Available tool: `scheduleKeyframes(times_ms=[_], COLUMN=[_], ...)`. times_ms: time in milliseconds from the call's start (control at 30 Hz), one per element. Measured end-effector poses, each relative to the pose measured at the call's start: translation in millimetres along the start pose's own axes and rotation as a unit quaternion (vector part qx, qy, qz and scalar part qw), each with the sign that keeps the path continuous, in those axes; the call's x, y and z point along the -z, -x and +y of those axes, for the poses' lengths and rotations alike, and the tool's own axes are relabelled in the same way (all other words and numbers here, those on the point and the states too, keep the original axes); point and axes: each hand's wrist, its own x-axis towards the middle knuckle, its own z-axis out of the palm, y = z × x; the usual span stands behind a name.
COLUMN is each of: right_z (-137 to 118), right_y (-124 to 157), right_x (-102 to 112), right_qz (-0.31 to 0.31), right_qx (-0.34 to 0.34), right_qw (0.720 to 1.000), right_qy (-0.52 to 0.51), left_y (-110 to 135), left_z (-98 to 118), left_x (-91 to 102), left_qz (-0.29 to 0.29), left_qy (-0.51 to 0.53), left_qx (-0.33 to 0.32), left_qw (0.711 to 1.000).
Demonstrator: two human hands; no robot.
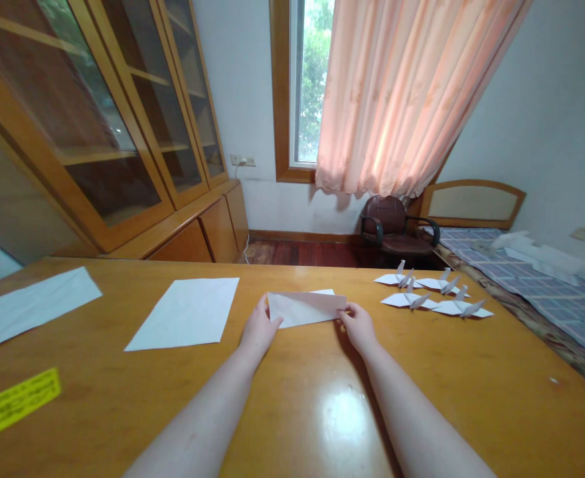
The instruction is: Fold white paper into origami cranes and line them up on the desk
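- far L, plain white sheet (pixel 28 309) & 2nd sheet (pixel 185 313) lie flat on wooden table (pixel 113 318); set apart, prob. spare stock;
- left hand (pixel 259 326) pinches near end of folded white paper (pixel 306 308); narrow grip;
- right hand (pixel 358 326) pinches other end, also narrow; paper sits on table before the person, long axis side to side, prob. held so to keep it steady;
- further R, four paper cranes (pixel 434 292) in 2 rows, well clear of hands

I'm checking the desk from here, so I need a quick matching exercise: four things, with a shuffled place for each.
Things:
1. left hand
2. right hand
3. paper cranes
4. yellow strip

Places:
A. at the right end of the folded paper
B. near the left edge of the table
C. at the left end of the folded paper
D. grouped on the table's right side

Pairs: 1-C, 2-A, 3-D, 4-B
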Motion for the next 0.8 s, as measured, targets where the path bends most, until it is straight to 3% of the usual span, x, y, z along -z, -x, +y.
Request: scheduleKeyframes(times_ms=[233, 433, 567, 667, 800], right_z=[-1, 4, 3, -4, -10], right_y=[-1, -7, -7, 0, 9], right_x=[4, 9, 15, 16, 9], right_qz=[0.009, 0.012, 0.084, 0.117, -0.015], right_qx=[0.042, -0.003, -0.014, 0.045, 0.124], right_qw=[0.998, 0.996, 0.985, 0.986, 0.990], right_qy=[-0.051, -0.087, -0.148, -0.107, 0.062], left_y=[1, 4, 2, 3, 4], left_z=[2, 0, -4, -6, -8], left_x=[4.6, 0.6, -0.6, -0.2, 0.2], left_qz=[-0.015, -0.015, -0.017, -0.024, -0.040], left_qy=[0.115, 0.177, 0.176, 0.148, 0.122], left_qx=[-0.004, -0.026, -0.044, -0.075, -0.120], left_qw=[0.993, 0.984, 0.983, 0.986, 0.984])
